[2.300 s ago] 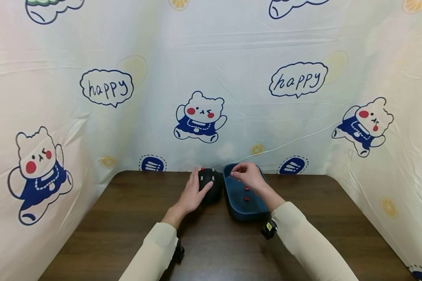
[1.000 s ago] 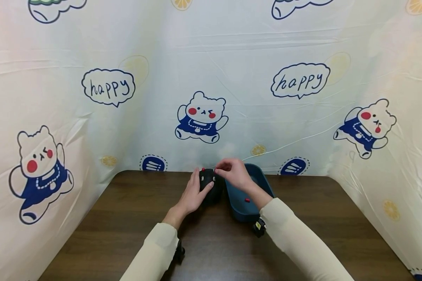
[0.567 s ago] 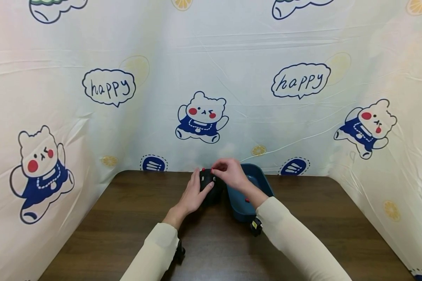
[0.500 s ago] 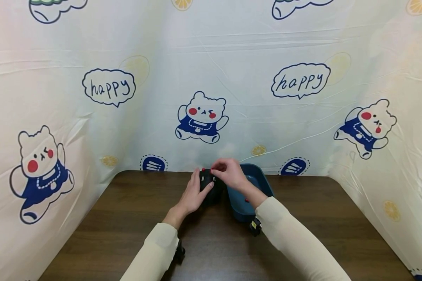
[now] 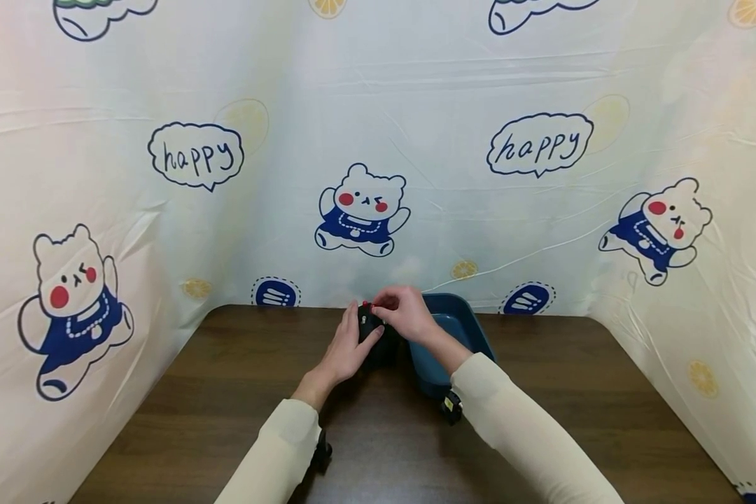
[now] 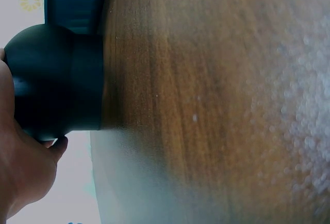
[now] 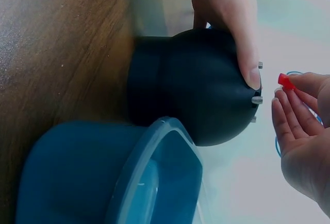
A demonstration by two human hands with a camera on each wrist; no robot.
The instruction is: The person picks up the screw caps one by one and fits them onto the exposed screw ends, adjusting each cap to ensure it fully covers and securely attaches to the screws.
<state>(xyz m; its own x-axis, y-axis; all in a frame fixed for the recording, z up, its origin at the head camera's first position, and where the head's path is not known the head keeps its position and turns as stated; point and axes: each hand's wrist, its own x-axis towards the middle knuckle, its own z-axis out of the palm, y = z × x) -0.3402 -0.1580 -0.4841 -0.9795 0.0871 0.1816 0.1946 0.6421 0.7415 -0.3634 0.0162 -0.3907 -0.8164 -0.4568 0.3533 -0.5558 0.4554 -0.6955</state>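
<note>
Head view: two pale sleeves (image 5: 529,434) reach from the near edge over a brown wooden table (image 5: 390,448), with a small black camera (image 5: 322,451) strapped at each wrist. Farther in, the left hand (image 5: 343,350) holds the left and near sides of a black dome (image 7: 201,87), its long fingers laid along the left side and its thumb pressed across the near face. The dome stands upright near the far edge of the table, around the middle from left to right.

Just to its right sits a deep blue tray (image 7: 77,157); the right forearm crosses above it and hides part of its inside. The right hand (image 5: 409,315) is over the far right part of the dome. Its thumb and index finger pinch a small red cap (image 7: 285,81), while the other fingers stretch out loosely below. Silver screws (image 7: 257,100) stick out of the dome's top, and the right wrist view shows a gap between them and the pinched cap. A second red cap (image 5: 365,304) is at the dome's far left.

Behind the table hangs a pale backdrop (image 5: 441,231) printed with winking bears (image 5: 355,224), orange slices and "happy" clouds (image 5: 195,155).
</note>
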